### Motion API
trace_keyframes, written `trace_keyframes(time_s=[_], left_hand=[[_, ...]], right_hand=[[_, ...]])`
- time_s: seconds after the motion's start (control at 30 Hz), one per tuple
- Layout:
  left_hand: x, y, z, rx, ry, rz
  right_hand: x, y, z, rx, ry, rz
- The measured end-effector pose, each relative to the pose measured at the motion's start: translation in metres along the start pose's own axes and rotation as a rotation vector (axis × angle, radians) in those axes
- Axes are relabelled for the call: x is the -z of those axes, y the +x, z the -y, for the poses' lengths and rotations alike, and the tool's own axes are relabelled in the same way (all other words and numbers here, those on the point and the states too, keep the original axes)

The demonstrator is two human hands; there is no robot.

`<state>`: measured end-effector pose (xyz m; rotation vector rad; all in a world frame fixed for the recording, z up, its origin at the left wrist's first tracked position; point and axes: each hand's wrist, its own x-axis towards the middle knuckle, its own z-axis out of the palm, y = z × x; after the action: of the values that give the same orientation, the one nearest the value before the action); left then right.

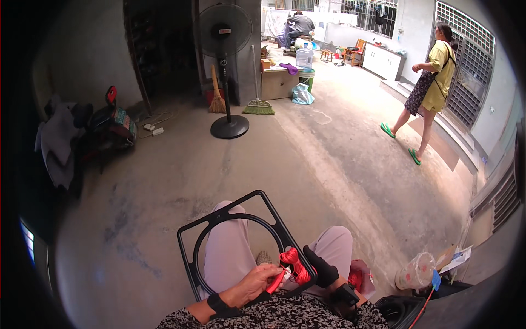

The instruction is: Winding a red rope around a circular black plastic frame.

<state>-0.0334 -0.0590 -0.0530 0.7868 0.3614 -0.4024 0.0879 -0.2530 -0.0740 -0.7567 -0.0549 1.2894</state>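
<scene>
I see my left hand pinching red ribbon against the black frame resting across my lap. My gloved right hand clasps the frame's right edge beside the ribbon. Beyond stand a pedestal fan and a walking person.

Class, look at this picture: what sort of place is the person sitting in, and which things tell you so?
Probably a home courtyard or garage-like workroom used for handwork. It has a bare concrete floor, a standing fan with brooms beside it, and barred windows. The hands work red ribbon on a black frame.
</scene>
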Motion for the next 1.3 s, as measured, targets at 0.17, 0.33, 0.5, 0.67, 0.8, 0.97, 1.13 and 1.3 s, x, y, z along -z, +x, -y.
trace_keyframes(time_s=[0.17, 0.33, 0.5, 0.67, 0.8, 0.97, 1.13, 1.3], left_hand=[[-0.009, 0.001, 0.009, -0.024, -0.079, -0.007], [-0.009, 0.000, 0.008, -0.051, -0.106, 0.024], [-0.008, 0.002, 0.013, -0.073, -0.097, 0.004], [-0.002, 0.003, 0.013, -0.060, -0.104, 0.003], [0.002, 0.002, 0.007, -0.074, -0.080, 0.000], [-0.001, 0.003, 0.004, -0.066, -0.090, -0.041], [-0.004, 0.004, -0.001, -0.111, -0.148, -0.037], [-0.001, 0.006, -0.002, -0.100, -0.152, -0.067]], right_hand=[[-0.001, -0.028, -0.013, 0.363, -0.557, -0.014], [-0.020, -0.039, 0.003, 0.054, -0.548, -0.027], [-0.019, -0.033, -0.009, -0.133, -0.461, -0.166], [0.014, -0.031, 0.004, 0.399, 0.310, -0.241], [0.040, -0.046, 0.034, 0.717, 0.365, -0.280], [0.050, -0.067, 0.051, 0.589, 0.348, 0.070], [0.038, -0.060, 0.042, 0.504, 0.155, -0.373], [0.040, -0.054, 0.035, 0.679, 0.370, -0.572]])
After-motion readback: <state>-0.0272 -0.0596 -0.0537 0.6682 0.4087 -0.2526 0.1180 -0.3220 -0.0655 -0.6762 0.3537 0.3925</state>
